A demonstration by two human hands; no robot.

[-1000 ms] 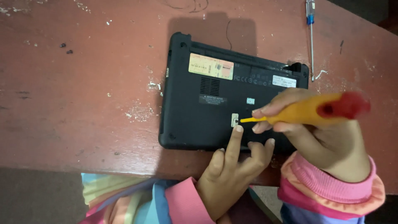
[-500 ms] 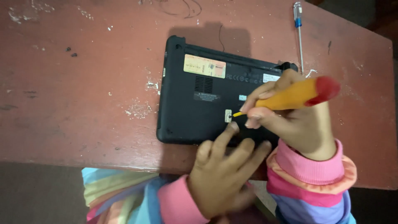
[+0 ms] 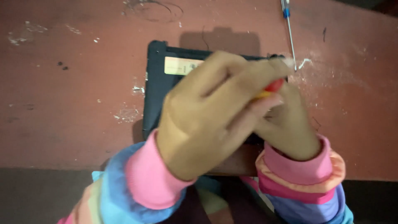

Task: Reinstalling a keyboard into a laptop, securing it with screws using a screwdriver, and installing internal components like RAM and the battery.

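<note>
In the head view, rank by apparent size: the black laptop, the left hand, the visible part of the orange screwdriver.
1. Left hand, enlarged by nearness to the camera; unsure against the laptop.
2. Black laptop, mostly covered.
3. Orange screwdriver, only a sliver visible.

Black laptop (image 3: pixel 154 89), reddish-brown table (image 3: pixel 62 103), pink-cuffed striped sleeves (image 3: pixel 137 182).

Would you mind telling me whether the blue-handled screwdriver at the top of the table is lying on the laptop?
No, the blue-handled screwdriver lies on the bare red table, beside the laptop's far right corner.
</note>
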